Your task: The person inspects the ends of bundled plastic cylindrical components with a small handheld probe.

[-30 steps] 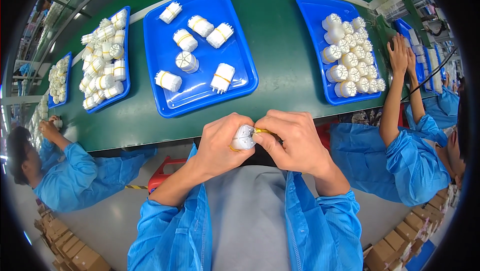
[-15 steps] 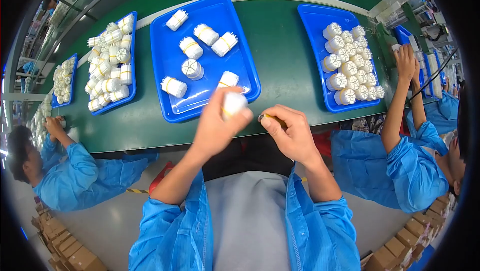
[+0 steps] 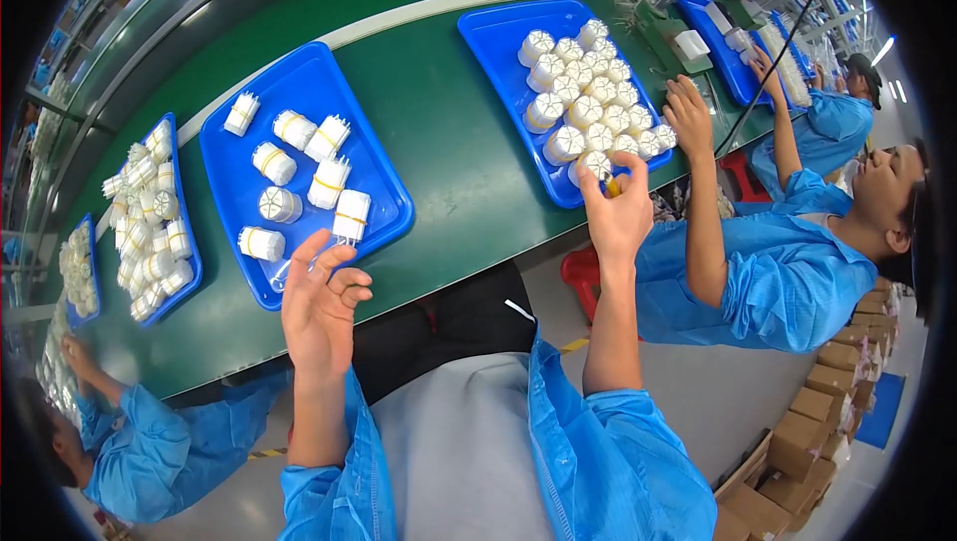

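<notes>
- Left hand hangs open over the near edge of the middle blue plastic tray, fingers spread wide, nothing in it, just beside the nearest banded piece.
- That tray holds eight white ribbed cylindrical parts with yellow bands, laid loosely with plenty of bare blue between them. By my read that is the finished work, and there is room for many more.
- Right hand is out at the near corner of the right-hand blue tray, fingers pinched narrow on a small yellow thing, possibly a band; too small to tell.
- It touches the nearest of the plain white round parts, which stand packed tight there. That stock looks almost full, so most of the job seems left.
- Both trays sit on the green conveyor belt.
- A neighbour's hand reaches in at the right.
</notes>
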Demonstrator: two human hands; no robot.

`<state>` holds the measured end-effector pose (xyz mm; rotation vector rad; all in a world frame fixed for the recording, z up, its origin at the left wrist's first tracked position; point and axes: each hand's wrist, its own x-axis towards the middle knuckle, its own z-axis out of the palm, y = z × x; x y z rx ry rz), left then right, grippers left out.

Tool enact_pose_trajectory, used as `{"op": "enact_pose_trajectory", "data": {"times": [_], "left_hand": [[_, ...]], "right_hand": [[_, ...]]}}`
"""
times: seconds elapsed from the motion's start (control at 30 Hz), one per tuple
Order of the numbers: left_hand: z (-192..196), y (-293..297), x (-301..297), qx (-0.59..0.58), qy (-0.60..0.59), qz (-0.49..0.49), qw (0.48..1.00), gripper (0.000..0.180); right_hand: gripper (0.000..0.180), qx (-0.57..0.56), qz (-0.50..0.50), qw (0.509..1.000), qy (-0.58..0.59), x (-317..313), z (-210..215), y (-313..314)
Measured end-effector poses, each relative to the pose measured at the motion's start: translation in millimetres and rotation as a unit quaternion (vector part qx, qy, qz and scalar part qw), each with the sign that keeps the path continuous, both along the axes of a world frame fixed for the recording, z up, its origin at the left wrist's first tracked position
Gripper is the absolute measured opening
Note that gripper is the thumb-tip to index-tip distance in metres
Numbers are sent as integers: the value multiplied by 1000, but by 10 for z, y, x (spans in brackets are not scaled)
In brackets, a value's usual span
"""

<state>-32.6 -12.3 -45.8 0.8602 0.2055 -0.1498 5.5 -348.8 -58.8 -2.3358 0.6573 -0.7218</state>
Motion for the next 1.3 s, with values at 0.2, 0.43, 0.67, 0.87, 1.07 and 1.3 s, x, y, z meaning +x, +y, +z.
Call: {"op": "enact_pose_trajectory", "data": {"times": [0.2, 0.43, 0.67, 0.87, 1.07, 1.3], "left_hand": [[-11, -287, -111, 66, -45, -106, 991, 42], [-88, -882, -53, 132, -228, -164, 951, 67], [-44, -777, -71, -7, -121, -139, 983, 51], [7, -748, -84, -24, -86, -122, 988, 49], [44, -722, -79, -53, -60, -145, 986, 46], [70, -768, -118, -28, -46, -97, 994, 43]], "right_hand": [[31, 453, 133, 870, -145, -195, -42, 54], [42, 697, 336, 627, -89, -581, 133, 812], [43, 699, 348, 624, -2, -697, 107, 1162], [62, 672, 372, 638, 54, -712, 108, 1202], [48, 679, 355, 642, 42, -728, 151, 1213], [37, 530, 372, 762, 0, -672, 31, 1063]]}}
